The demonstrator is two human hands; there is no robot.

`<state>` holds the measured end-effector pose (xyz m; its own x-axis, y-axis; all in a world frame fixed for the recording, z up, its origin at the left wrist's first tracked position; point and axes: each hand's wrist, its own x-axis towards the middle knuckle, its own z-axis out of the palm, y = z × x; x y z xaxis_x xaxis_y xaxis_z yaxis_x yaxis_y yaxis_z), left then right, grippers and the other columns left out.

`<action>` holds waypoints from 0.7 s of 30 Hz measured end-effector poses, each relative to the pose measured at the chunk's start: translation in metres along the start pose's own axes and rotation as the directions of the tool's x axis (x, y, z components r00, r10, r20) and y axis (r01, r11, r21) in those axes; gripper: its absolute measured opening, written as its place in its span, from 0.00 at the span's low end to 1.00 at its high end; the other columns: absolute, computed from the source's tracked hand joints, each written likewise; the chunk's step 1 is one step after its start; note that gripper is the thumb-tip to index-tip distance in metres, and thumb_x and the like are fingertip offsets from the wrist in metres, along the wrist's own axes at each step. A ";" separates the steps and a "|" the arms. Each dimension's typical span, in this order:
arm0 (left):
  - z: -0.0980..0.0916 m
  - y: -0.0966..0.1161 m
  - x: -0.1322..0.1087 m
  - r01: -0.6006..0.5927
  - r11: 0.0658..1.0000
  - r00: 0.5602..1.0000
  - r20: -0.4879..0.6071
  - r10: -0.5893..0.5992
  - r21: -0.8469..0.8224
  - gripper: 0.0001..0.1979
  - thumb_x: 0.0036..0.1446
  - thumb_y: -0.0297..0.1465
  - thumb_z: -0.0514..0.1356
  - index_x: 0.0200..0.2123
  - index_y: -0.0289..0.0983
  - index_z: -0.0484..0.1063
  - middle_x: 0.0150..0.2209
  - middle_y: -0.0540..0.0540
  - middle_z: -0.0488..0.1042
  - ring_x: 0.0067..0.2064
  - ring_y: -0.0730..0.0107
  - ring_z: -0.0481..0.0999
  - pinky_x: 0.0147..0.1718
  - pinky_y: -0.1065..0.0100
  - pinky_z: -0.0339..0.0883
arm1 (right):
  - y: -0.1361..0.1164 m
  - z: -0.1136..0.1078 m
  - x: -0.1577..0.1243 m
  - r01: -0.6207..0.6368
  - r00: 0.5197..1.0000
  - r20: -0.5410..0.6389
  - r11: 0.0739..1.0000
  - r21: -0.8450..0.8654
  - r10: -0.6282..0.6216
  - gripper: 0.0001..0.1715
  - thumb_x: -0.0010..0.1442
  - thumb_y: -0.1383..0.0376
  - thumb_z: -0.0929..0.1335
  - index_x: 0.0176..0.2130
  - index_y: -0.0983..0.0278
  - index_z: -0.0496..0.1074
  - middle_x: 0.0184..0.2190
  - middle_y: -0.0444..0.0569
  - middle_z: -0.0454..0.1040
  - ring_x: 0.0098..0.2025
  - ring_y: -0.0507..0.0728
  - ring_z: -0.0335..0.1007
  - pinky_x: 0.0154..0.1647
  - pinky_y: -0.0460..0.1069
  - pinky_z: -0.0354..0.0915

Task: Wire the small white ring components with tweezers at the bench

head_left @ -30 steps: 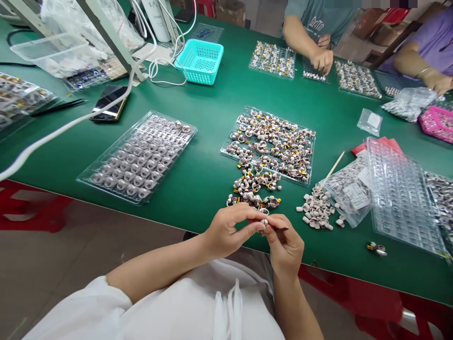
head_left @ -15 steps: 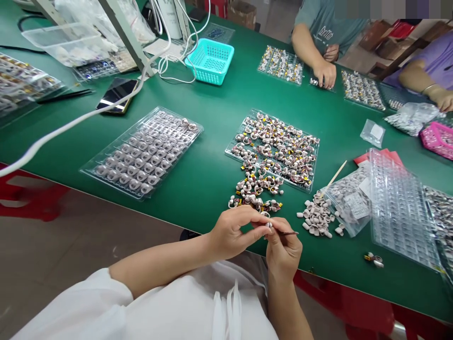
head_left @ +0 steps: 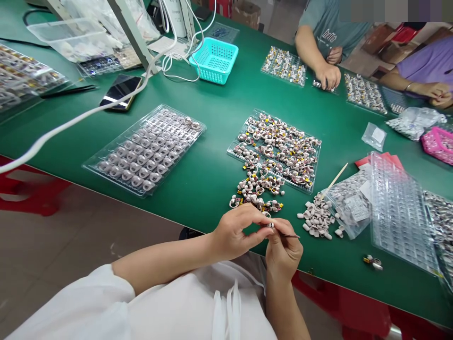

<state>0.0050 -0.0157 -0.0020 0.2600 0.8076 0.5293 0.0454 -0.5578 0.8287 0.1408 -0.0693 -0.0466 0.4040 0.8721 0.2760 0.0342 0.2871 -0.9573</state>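
Whitish, rounded little part [head_left: 270, 225] between left hand [head_left: 236, 232] and right hand [head_left: 284, 250].

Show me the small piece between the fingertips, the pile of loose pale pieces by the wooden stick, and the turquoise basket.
Small piece [head_left: 271, 225], head view: its part showing between the fingertips.
Pile of loose pale pieces [head_left: 316, 217], head view: its middle.
Turquoise basket [head_left: 213, 75], head view: its front wall.

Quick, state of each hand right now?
Left hand: closed, pinching a small pale part.
Right hand: closed on the same part, a thin dark piece jutting from its grip.
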 end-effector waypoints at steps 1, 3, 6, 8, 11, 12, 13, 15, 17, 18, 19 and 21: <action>0.000 0.000 0.000 0.015 1.000 1.000 0.001 -0.015 -0.008 0.05 0.57 0.26 0.65 0.38 0.36 0.76 0.32 0.43 0.81 0.33 0.67 0.77 0.35 0.67 0.73 | 0.000 0.000 0.000 -0.005 1.000 0.003 1.000 0.027 0.005 0.10 0.59 0.70 0.72 0.40 0.56 0.79 0.35 0.45 0.76 0.37 0.55 0.73 0.35 0.50 0.69; 0.000 0.001 0.000 0.059 0.998 0.998 0.011 -0.059 -0.034 0.04 0.57 0.28 0.65 0.37 0.36 0.76 0.31 0.44 0.80 0.32 0.68 0.77 0.34 0.68 0.73 | 0.000 0.000 0.000 -0.031 0.999 0.016 0.996 0.086 0.030 0.11 0.59 0.70 0.71 0.40 0.55 0.79 0.36 0.45 0.76 0.37 0.55 0.73 0.35 0.49 0.69; -0.001 0.001 0.000 0.104 0.992 0.994 0.023 -0.103 -0.069 0.04 0.57 0.29 0.66 0.37 0.35 0.77 0.30 0.44 0.80 0.32 0.68 0.78 0.34 0.68 0.72 | 0.000 -0.001 0.000 -0.075 0.997 0.024 0.989 0.126 0.072 0.10 0.59 0.70 0.71 0.40 0.56 0.79 0.36 0.45 0.76 0.38 0.55 0.73 0.33 0.48 0.69; -0.001 0.001 0.000 0.110 0.991 0.994 0.023 -0.108 -0.080 0.04 0.57 0.28 0.66 0.37 0.35 0.77 0.29 0.43 0.80 0.32 0.68 0.78 0.34 0.68 0.72 | 0.001 -0.002 0.000 -0.088 0.996 0.014 0.989 0.117 0.087 0.08 0.58 0.69 0.72 0.38 0.57 0.79 0.35 0.46 0.76 0.38 0.55 0.73 0.32 0.49 0.69; -0.001 0.000 0.000 0.101 0.991 0.995 0.018 -0.100 -0.091 0.05 0.56 0.27 0.67 0.37 0.33 0.78 0.29 0.43 0.80 0.31 0.68 0.77 0.33 0.69 0.72 | 0.001 -0.002 0.000 -0.091 0.996 0.002 0.992 0.090 0.092 0.05 0.57 0.67 0.73 0.37 0.58 0.78 0.34 0.47 0.75 0.36 0.56 0.73 0.30 0.49 0.68; -0.001 0.000 0.000 0.099 0.991 0.995 0.018 -0.097 -0.094 0.05 0.56 0.27 0.67 0.37 0.33 0.78 0.29 0.44 0.80 0.31 0.69 0.77 0.33 0.69 0.72 | 0.001 -0.001 0.000 -0.085 0.996 0.003 0.993 0.082 0.086 0.05 0.57 0.67 0.73 0.37 0.58 0.78 0.34 0.47 0.75 0.35 0.56 0.73 0.29 0.48 0.68; -0.001 0.000 0.000 0.098 0.991 0.995 0.018 -0.096 -0.096 0.05 0.56 0.27 0.67 0.37 0.33 0.78 0.29 0.44 0.80 0.31 0.69 0.77 0.33 0.69 0.72 | 0.000 -0.001 -0.001 -0.076 0.997 0.005 0.994 0.076 0.076 0.06 0.58 0.67 0.73 0.37 0.58 0.78 0.34 0.47 0.76 0.35 0.55 0.73 0.29 0.48 0.68; -0.002 0.000 0.001 0.101 0.990 0.995 0.024 -0.099 -0.098 0.05 0.56 0.26 0.67 0.37 0.33 0.78 0.29 0.44 0.80 0.31 0.69 0.77 0.33 0.69 0.72 | -0.001 -0.001 -0.001 -0.048 0.999 0.015 0.997 0.062 0.047 0.07 0.58 0.68 0.73 0.38 0.58 0.78 0.35 0.47 0.76 0.36 0.55 0.73 0.28 0.48 0.68; -0.003 0.001 0.001 0.107 0.989 0.994 0.032 -0.104 -0.099 0.05 0.55 0.26 0.67 0.37 0.33 0.79 0.29 0.43 0.81 0.31 0.69 0.77 0.34 0.69 0.72 | -0.002 -0.002 0.000 -0.019 1.000 0.025 0.999 0.035 0.018 0.09 0.59 0.69 0.72 0.40 0.57 0.79 0.35 0.47 0.76 0.36 0.55 0.74 0.29 0.48 0.68; -0.004 0.001 0.001 0.111 0.989 0.993 0.039 -0.108 -0.098 0.05 0.55 0.26 0.67 0.37 0.33 0.79 0.29 0.43 0.81 0.31 0.69 0.77 0.34 0.69 0.72 | -0.003 -0.002 0.000 -0.005 1.000 0.027 1.000 0.018 0.004 0.09 0.59 0.69 0.72 0.40 0.56 0.79 0.35 0.47 0.77 0.36 0.56 0.74 0.29 0.48 0.69; -0.004 0.001 0.001 0.116 0.988 0.993 0.046 -0.112 -0.097 0.06 0.55 0.26 0.67 0.38 0.33 0.79 0.29 0.43 0.81 0.31 0.68 0.78 0.34 0.69 0.72 | -0.003 -0.002 0.000 0.009 1.000 0.027 1.000 0.002 -0.009 0.10 0.59 0.70 0.72 0.40 0.56 0.79 0.36 0.47 0.77 0.37 0.56 0.74 0.30 0.48 0.69; -0.005 0.002 0.001 0.132 0.987 0.990 0.060 -0.127 -0.092 0.05 0.56 0.26 0.67 0.37 0.32 0.79 0.29 0.42 0.81 0.31 0.68 0.78 0.34 0.69 0.72 | -0.004 -0.002 0.000 0.030 0.999 0.028 0.999 -0.015 -0.029 0.12 0.59 0.71 0.72 0.41 0.55 0.79 0.36 0.46 0.77 0.37 0.55 0.74 0.31 0.49 0.70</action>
<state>0.0005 -0.0144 0.0009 0.3094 0.8588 0.4083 -0.0101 -0.4264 0.9045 0.1422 -0.0711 -0.0430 0.3767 0.8742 0.3063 0.0599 0.3070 -0.9498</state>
